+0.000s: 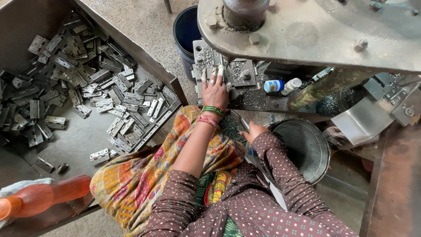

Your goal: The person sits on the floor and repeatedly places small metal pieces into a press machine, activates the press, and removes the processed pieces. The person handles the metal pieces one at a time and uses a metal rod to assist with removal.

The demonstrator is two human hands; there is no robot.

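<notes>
hinges [87,83] fill tray [144,55] on gritty concrete floor [144,22]

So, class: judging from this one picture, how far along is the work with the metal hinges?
Done: cannot be told, since the metal bucket shows no finished pieces from here. In hand: the left hand presses a piece on the press bed, while the right hand rests at the bucket's rim. Left: a large pile of hinges fills the tray.

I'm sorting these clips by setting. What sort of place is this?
Probably a small metalworking workshop: a heavy press machine, a tray heaped with metal hinges, and the left hand at the machine bed.
</notes>
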